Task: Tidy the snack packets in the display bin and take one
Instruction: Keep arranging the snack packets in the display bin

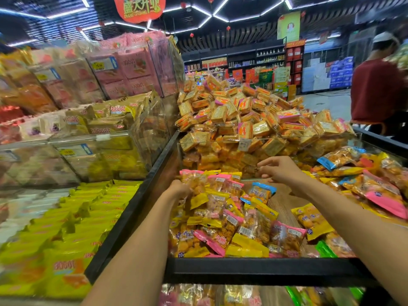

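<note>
A black-framed display bin point(260, 265) holds several small snack packets point(223, 219) with pink, yellow and blue ends, heaped on the left and right with bare wood floor point(284, 208) between. My left hand point(180, 189) reaches into the far left of the heap, its fingers buried among pink-topped packets. My right hand point(279, 170) hovers at the back of the bin by the clear divider, fingers curled and pinching something small and dark; what it is I cannot make out.
Behind a clear divider point(271, 138) rises a tall pile of orange cracker packs point(247, 115). Clear bins of pink and gold packs point(99, 120) and yellow packs point(72, 226) stand left. A person in a dark red shirt point(377, 93) stands at the right.
</note>
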`<state>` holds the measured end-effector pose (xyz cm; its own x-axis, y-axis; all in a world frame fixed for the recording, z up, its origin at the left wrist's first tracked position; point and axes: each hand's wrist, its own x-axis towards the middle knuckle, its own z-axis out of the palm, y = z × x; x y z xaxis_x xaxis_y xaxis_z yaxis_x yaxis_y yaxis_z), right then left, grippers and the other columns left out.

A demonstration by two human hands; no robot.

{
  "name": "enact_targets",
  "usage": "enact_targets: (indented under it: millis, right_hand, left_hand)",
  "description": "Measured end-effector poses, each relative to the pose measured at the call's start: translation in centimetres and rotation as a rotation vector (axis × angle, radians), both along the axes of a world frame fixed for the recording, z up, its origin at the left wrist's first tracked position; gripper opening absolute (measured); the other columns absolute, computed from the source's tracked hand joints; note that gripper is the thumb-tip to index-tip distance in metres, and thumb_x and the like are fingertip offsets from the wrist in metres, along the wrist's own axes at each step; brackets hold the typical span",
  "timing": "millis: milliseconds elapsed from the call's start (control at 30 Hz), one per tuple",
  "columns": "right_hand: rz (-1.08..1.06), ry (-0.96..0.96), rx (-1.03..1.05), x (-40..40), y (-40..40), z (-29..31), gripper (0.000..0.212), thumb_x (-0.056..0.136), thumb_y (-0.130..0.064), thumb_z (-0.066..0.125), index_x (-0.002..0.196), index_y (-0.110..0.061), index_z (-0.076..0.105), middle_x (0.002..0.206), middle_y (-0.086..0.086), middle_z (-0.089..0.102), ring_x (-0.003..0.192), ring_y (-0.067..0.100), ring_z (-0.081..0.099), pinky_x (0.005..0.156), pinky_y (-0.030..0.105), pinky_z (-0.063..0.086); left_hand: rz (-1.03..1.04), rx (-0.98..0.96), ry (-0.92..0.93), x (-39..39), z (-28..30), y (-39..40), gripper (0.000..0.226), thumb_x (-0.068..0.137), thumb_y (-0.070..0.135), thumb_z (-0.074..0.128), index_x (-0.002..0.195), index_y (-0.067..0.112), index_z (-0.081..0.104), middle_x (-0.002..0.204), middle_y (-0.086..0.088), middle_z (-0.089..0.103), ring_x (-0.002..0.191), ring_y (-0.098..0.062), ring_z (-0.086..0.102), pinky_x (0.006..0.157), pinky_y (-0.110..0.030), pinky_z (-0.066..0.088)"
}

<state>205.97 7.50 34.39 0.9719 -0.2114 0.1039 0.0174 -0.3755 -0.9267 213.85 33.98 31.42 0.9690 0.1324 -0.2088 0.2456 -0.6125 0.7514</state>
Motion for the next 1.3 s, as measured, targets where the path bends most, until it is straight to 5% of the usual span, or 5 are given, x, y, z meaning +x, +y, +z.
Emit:
enact_targets:
  millis: [400, 600, 867, 1000, 1300]
  right_hand:
    - [-0.129, -0.078, -0.308, -7.9, -10.0, 2.8, 0.009, 0.091, -0.01, 0.061, 0.096, -0.012, 0.068, 0.092, 0.009, 0.067, 0.082, 0.02, 0.062, 0.075, 0.036, 0.051]
    - [-0.289, -0.053, -0.58, -13.0, -18.9, 2.1, 0.006, 0.09, -0.016, 0.063, 0.094, -0.015, 0.068, 0.091, 0.004, 0.067, 0.083, 0.017, 0.059, 0.064, 0.028, 0.042]
    - [-0.273, -0.038, -0.817, -17.6, -23.4, -1.3, 0.015, 0.09, -0.018, 0.063, 0.092, -0.007, 0.074, 0.077, -0.009, 0.062, 0.082, 0.017, 0.058, 0.059, 0.025, 0.029]
    - [-0.205, -0.143, -0.8, -18.4, -24.5, -2.3, 0.015, 0.091, -0.022, 0.061, 0.079, -0.017, 0.07, 0.073, -0.02, 0.052, 0.08, 0.01, 0.055, 0.066, 0.024, 0.037]
    - [-0.169, -0.144, -0.71, -18.2, -26.1, -4.4, 0.035, 0.088, -0.032, 0.049, 0.082, -0.004, 0.068, 0.088, 0.006, 0.063, 0.095, 0.017, 0.053, 0.084, 0.034, 0.045]
  left_hand:
    - [-0.031, 0.171, -0.262, -1.7, 0.9, -1.3, 0.023, 0.09, 0.012, 0.057, 0.107, -0.003, 0.063, 0.1, -0.014, 0.062, 0.091, -0.025, 0.059, 0.08, -0.039, 0.049]
    - [-0.288, 0.274, -0.525, -4.2, 3.0, -7.5, 0.036, 0.095, 0.025, 0.055, 0.126, 0.006, 0.057, 0.126, -0.009, 0.059, 0.11, -0.025, 0.058, 0.089, -0.033, 0.045]
    - [-0.761, 0.141, -0.358, -5.8, 3.6, -25.6, 0.037, 0.098, 0.031, 0.049, 0.094, -0.001, 0.067, 0.086, -0.011, 0.062, 0.077, -0.02, 0.056, 0.068, -0.029, 0.042]
    - [-0.849, 0.174, -0.295, -7.7, 2.3, -34.6, 0.047, 0.097, 0.035, 0.049, 0.057, 0.015, 0.038, 0.057, -0.002, 0.035, 0.051, -0.012, 0.031, 0.049, -0.028, 0.023]
    - [-0.946, 0.355, -0.233, -8.0, -2.5, -43.5, 0.037, 0.098, 0.03, 0.049, 0.069, 0.006, 0.051, 0.079, -0.011, 0.047, 0.083, -0.023, 0.047, 0.054, -0.027, 0.035]
